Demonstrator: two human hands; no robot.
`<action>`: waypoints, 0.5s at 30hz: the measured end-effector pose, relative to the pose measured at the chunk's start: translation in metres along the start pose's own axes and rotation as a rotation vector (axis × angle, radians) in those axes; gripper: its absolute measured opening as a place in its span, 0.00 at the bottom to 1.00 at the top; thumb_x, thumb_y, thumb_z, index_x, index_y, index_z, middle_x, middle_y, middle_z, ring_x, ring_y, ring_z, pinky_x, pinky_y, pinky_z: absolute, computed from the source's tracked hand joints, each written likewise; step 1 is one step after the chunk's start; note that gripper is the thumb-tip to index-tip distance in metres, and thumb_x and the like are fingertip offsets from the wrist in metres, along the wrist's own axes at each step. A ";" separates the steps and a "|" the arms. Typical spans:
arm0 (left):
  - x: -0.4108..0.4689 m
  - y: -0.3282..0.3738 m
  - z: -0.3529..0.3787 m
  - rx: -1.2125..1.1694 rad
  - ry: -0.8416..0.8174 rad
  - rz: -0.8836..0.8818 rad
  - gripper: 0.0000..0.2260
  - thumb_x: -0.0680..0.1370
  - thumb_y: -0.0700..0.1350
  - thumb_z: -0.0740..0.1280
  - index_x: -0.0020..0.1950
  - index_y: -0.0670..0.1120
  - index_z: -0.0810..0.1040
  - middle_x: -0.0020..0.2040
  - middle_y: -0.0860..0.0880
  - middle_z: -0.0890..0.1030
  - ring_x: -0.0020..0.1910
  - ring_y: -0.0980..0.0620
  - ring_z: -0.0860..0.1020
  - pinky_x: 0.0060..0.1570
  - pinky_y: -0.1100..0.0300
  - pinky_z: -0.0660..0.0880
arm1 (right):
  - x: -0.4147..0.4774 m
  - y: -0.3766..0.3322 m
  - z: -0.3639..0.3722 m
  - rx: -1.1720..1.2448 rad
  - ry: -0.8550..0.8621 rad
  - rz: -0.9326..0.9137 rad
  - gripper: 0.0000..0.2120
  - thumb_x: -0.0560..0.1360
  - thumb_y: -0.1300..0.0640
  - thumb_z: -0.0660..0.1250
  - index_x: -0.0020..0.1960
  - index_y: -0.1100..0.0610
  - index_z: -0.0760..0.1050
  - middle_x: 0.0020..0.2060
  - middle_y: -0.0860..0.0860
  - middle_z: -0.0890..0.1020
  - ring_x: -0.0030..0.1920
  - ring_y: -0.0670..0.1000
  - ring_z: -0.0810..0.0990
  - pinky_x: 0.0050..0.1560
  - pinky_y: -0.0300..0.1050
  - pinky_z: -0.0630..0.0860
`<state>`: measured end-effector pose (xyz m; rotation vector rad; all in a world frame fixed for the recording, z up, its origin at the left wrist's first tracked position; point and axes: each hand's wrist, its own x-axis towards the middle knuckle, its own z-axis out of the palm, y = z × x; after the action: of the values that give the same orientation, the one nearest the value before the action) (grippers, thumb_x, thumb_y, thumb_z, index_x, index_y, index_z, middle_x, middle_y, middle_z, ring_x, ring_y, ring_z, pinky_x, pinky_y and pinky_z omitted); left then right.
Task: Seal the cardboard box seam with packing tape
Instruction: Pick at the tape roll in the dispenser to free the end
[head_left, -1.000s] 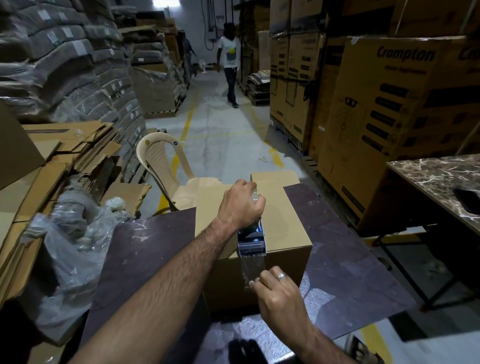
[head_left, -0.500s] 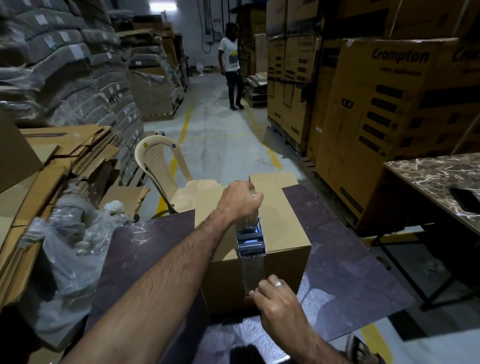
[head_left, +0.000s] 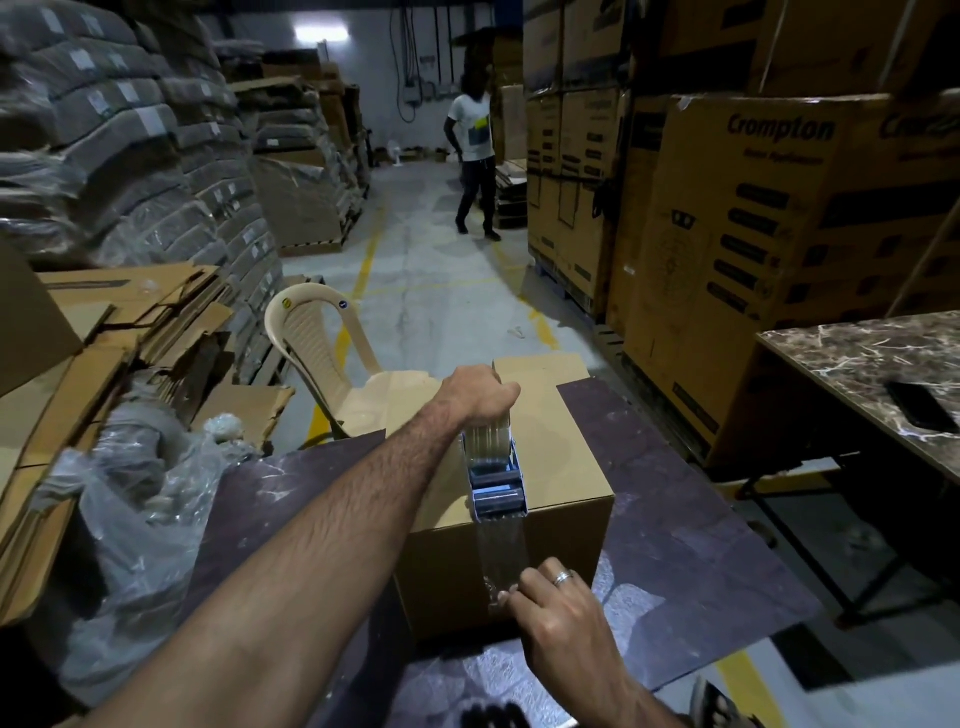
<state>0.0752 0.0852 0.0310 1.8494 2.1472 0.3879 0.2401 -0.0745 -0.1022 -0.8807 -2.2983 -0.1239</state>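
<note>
A plain cardboard box (head_left: 556, 462) stands on a dark board (head_left: 675, 545). My left hand (head_left: 480, 395) grips a blue tape dispenser (head_left: 493, 480) that rests on the box top near its front edge. A strip of clear packing tape (head_left: 503, 556) runs from the dispenser down the box's front face. My right hand (head_left: 558, 618), with a ring on one finger, presses the end of the tape against the front face. The seam on top is hidden under my hand and the dispenser.
A beige plastic chair (head_left: 317, 353) stands behind the box. Flattened cartons (head_left: 104, 332) and a plastic bag (head_left: 135, 525) lie at the left. A marble-topped table (head_left: 872, 374) with a dark phone (head_left: 917, 405) is at the right. Large printed cartons (head_left: 779, 249) line the aisle, where a person (head_left: 472, 156) walks.
My left hand has drawn the dispenser farther back over the box top, so the tape strip is longer. My right hand stays on the tape end. The person in the aisle has turned.
</note>
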 end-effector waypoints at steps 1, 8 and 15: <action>0.000 -0.001 0.000 0.001 0.010 -0.005 0.18 0.75 0.53 0.59 0.47 0.43 0.82 0.48 0.45 0.81 0.45 0.46 0.77 0.42 0.59 0.71 | 0.001 0.001 -0.002 -0.017 -0.005 -0.003 0.05 0.72 0.58 0.67 0.38 0.52 0.79 0.34 0.46 0.77 0.38 0.46 0.70 0.33 0.39 0.68; -0.013 -0.008 0.000 -0.040 0.171 -0.017 0.30 0.79 0.65 0.50 0.69 0.44 0.69 0.65 0.42 0.76 0.60 0.43 0.76 0.60 0.48 0.72 | 0.001 0.000 -0.011 -0.027 -0.013 0.019 0.11 0.75 0.55 0.60 0.40 0.50 0.80 0.34 0.46 0.77 0.38 0.46 0.70 0.33 0.39 0.66; -0.109 -0.028 -0.007 -0.224 0.585 0.253 0.10 0.80 0.47 0.61 0.59 0.47 0.77 0.52 0.51 0.77 0.50 0.54 0.75 0.50 0.56 0.75 | -0.003 -0.004 -0.015 0.009 -0.022 0.057 0.07 0.73 0.57 0.63 0.45 0.51 0.81 0.37 0.47 0.78 0.41 0.46 0.69 0.36 0.37 0.65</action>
<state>0.0618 -0.0268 0.0311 2.0538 2.0705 1.3089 0.2471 -0.0836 -0.0917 -0.9465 -2.2903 -0.0796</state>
